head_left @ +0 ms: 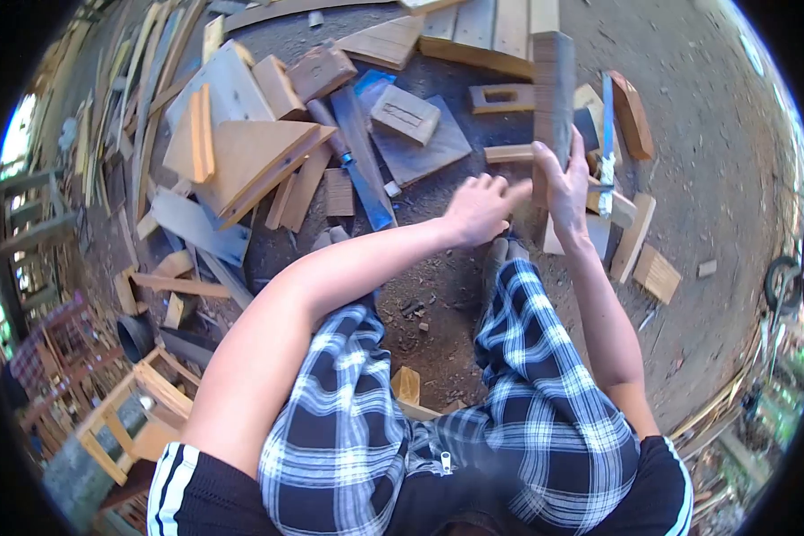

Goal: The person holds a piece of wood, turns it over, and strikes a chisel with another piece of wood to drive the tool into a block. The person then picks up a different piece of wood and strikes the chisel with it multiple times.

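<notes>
Head view: wooden block [554,94], long, square-edged, grey-brown, streaked grain, held up over dirt ground [715,152]. Your right hand [566,186] has thumb and fingers clasped around its lower part. Your left hand [482,211] is just beside it, fingers bent, blurred; cannot tell if they hold anything.

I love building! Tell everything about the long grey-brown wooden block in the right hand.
The long grey-brown wooden block is straight, flat-sided and looks like one solid piece. The bare right hand grips its near part; its far end points up the picture. The blurred bare left hand is beside its near end; whether it touches is unclear.
</notes>
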